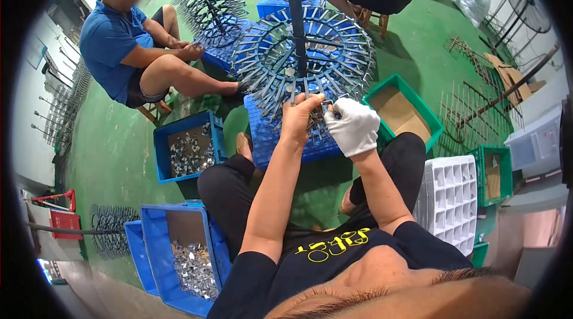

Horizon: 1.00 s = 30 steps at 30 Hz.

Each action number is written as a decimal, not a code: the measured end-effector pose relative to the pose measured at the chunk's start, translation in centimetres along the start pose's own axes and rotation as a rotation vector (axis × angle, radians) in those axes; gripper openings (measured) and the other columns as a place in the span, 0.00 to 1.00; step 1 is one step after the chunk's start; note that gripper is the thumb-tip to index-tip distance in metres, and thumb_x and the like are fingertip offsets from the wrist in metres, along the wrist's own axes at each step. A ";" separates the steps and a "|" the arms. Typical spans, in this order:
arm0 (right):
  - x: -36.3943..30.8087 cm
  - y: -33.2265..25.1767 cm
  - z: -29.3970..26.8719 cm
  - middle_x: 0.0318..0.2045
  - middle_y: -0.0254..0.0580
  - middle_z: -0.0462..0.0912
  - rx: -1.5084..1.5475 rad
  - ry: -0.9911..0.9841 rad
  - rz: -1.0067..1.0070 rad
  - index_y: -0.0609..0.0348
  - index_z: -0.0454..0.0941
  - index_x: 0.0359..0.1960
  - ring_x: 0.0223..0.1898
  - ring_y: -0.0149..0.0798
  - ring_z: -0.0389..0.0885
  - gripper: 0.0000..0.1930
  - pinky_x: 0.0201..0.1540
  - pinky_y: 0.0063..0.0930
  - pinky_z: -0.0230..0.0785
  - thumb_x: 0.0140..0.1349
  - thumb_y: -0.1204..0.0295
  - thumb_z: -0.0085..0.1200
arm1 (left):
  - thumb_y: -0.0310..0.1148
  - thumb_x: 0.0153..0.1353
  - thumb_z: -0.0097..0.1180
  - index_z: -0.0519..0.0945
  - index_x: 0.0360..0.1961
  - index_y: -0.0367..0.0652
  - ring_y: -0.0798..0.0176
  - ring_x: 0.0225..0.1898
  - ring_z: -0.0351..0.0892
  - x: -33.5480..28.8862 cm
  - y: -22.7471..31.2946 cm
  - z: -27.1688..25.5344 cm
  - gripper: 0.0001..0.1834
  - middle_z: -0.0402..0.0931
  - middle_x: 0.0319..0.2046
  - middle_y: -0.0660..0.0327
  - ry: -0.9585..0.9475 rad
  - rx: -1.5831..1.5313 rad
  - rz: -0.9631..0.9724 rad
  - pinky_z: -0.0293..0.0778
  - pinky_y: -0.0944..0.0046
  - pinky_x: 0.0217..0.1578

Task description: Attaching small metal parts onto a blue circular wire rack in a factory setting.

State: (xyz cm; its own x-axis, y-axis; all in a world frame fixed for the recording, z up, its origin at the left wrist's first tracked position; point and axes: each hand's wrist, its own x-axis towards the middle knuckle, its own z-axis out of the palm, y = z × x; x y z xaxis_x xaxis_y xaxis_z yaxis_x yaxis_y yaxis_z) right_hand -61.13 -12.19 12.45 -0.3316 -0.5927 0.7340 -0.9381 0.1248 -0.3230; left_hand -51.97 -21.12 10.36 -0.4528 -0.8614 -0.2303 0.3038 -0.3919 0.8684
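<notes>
- pinching, apparently, small silvery metal piece with white-gloved right hand, at near edge of round dark-metal pronged rack
- curling bare left hand there, with hold unclear
- seemingly partway: filled prongs too fine to count; remaining, loose silvery pieces in blue plastic crates left of rack

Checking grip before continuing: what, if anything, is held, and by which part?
A small metal piece seems held between the left hand and gloved right hand; which part is gripped is too small to tell.
</notes>
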 end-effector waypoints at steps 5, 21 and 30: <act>0.0 0.0 -0.1 0.15 0.38 0.73 0.037 0.009 -0.013 0.56 0.71 0.15 0.14 0.44 0.67 0.08 0.19 0.33 0.61 0.44 0.73 0.59 | 0.30 0.48 0.64 0.79 0.26 0.39 0.70 0.22 0.73 -0.1 0.1 0.1 0.07 0.76 0.22 0.63 0.000 0.001 -0.009 0.69 0.75 0.26; -0.1 0.4 -0.1 0.15 0.38 0.72 0.122 -0.016 -0.008 0.57 0.70 0.15 0.15 0.43 0.67 0.08 0.20 0.32 0.61 0.45 0.74 0.58 | 0.35 0.49 0.65 0.79 0.28 0.39 0.70 0.20 0.72 -0.1 0.0 0.3 0.11 0.76 0.22 0.61 0.031 0.020 -0.036 0.66 0.74 0.20; -0.6 -0.8 -2.3 0.16 0.37 0.73 0.248 -0.104 0.007 0.57 0.73 0.18 0.15 0.41 0.67 0.06 0.20 0.31 0.61 0.45 0.74 0.59 | 0.52 0.58 0.54 0.80 0.33 0.37 0.71 0.19 0.71 -2.3 -0.8 -2.5 0.24 0.74 0.21 0.62 -0.004 -0.119 -0.155 0.62 0.74 0.16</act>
State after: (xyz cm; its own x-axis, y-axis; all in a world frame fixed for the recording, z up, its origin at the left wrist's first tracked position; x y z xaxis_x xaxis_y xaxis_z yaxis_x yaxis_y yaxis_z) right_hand -60.41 -10.13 13.63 -0.3139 -0.6728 0.6700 -0.8784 -0.0622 -0.4739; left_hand -49.09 -19.59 9.14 -0.5049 -0.7864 -0.3558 0.3270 -0.5557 0.7643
